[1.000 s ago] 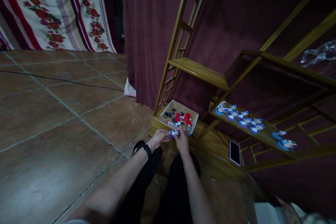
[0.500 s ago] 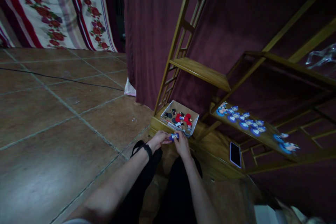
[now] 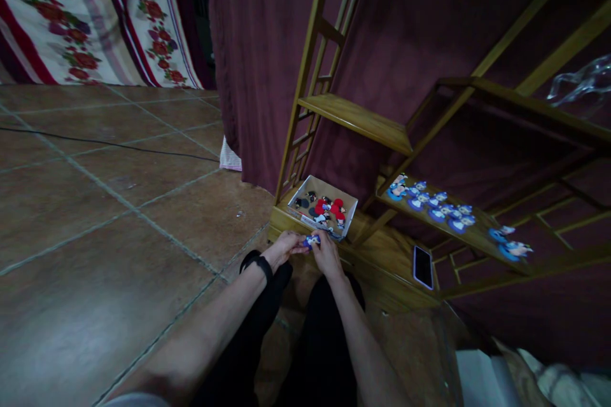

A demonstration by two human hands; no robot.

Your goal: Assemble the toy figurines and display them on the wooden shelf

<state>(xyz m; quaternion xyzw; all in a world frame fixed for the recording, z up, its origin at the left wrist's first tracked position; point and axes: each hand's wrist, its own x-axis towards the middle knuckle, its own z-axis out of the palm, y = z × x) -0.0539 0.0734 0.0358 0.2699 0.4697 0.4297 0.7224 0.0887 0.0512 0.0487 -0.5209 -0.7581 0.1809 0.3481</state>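
A small blue and white figure [image 3: 311, 240] is pinched between both of my hands. My left hand [image 3: 285, 246] grips it from the left, fingers closed. Its right side is held by my right hand [image 3: 327, 252], fingers curled. They sit just in front of an open cardboard box [image 3: 310, 186] holding several red, black and white figures [image 3: 328, 209]. The box rests on the lowest wooden shelf [image 3: 377, 253].
A row of several blue figures [image 3: 432, 200] lies on a middle wooden shelf, with more [image 3: 510, 248] further right. A phone [image 3: 422, 266] lies on the bottom shelf. A maroon curtain [image 3: 258, 63] hangs behind, and a black cable [image 3: 105, 144] crosses the tiled floor.
My hands stay together on the blue figure. The view has shifted slightly, so the box and shelves sit a little more to the left and higher.
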